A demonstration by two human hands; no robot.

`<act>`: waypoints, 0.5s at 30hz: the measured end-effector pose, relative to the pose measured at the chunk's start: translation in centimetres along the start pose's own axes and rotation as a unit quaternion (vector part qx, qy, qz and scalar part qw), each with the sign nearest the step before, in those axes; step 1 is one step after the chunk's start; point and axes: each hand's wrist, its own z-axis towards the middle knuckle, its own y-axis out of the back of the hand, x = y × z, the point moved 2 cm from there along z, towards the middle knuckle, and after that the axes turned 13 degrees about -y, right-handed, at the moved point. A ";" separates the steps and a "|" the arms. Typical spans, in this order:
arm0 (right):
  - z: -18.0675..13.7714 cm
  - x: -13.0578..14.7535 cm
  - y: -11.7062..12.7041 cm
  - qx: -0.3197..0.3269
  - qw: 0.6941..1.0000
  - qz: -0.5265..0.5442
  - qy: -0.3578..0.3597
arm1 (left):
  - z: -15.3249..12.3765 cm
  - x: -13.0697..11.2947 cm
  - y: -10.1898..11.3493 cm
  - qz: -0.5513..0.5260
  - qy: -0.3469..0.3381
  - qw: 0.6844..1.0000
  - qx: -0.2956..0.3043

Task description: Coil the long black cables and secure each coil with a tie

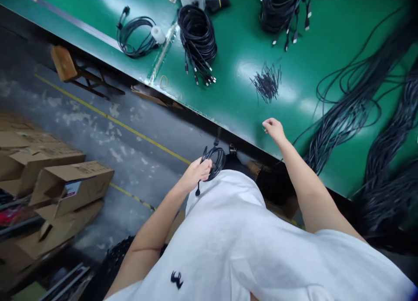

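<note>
My left hand (196,174) is closed around a small coil of black cable (215,159), held against my white shirt just below the green table's edge (209,118). One plug end dangles under the hand. My right hand (273,129) is over the table near its front edge, fingers curled in a loose fist; whether it pinches anything is too small to tell. A heap of short black twist ties (267,81) lies beyond that hand. To the right, long loose black cables (352,113) spread over the table.
Coiled cable bundles (197,35) (282,7) and a looser coil with a white tape roll (137,35) lie at the table's far side. Cardboard boxes (62,183) stack on the floor at left. A wooden stool (65,63) stands beside the table.
</note>
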 end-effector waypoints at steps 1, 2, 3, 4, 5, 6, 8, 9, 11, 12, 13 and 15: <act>2.8 0.3 0.5 -0.033 0.999 -0.009 -0.008 | 0.2 -0.3 -0.2 0.007 -0.008 0.999 -0.030; 5.5 0.8 0.9 -0.054 0.998 -0.013 -0.009 | 0.5 -0.5 -0.4 0.016 -0.012 0.998 -0.056; 8.0 1.4 1.3 -0.079 0.997 -0.018 -0.008 | 0.8 -0.7 -0.7 0.025 -0.014 0.996 -0.080; 10.2 2.1 1.6 -0.107 0.994 -0.025 -0.003 | 1.0 -0.8 -1.0 0.034 -0.016 0.994 -0.101; 12.1 2.8 1.8 -0.133 0.990 -0.036 0.003 | 1.3 -0.9 -1.3 0.043 -0.018 0.992 -0.117; 13.8 3.3 1.9 -0.151 0.987 -0.052 0.009 | 1.5 -0.8 -1.6 0.052 -0.019 0.990 -0.131; 16.1 4.1 1.9 -0.164 0.982 -0.090 0.017 | 1.8 -0.6 -1.9 0.069 -0.016 0.986 -0.153; 16.8 4.2 1.9 -0.160 0.981 -0.107 0.019 | 2.0 -0.4 -2.1 0.075 -0.013 0.984 -0.162; 17.5 4.3 2.1 -0.144 0.982 -0.122 0.021 | 2.4 0.0 -2.3 0.077 -0.010 0.981 -0.175; 17.5 4.2 2.3 -0.139 0.982 -0.123 0.025 | 2.6 0.1 -2.5 0.074 -0.011 0.981 -0.180; 17.3 4.2 2.7 -0.136 0.983 -0.121 0.031 | 2.9 0.2 -2.6 0.069 -0.015 0.981 -0.182; 16.5 4.1 3.6 -0.132 0.984 -0.113 0.049 | 3.7 0.1 -2.8 0.059 -0.021 0.982 -0.180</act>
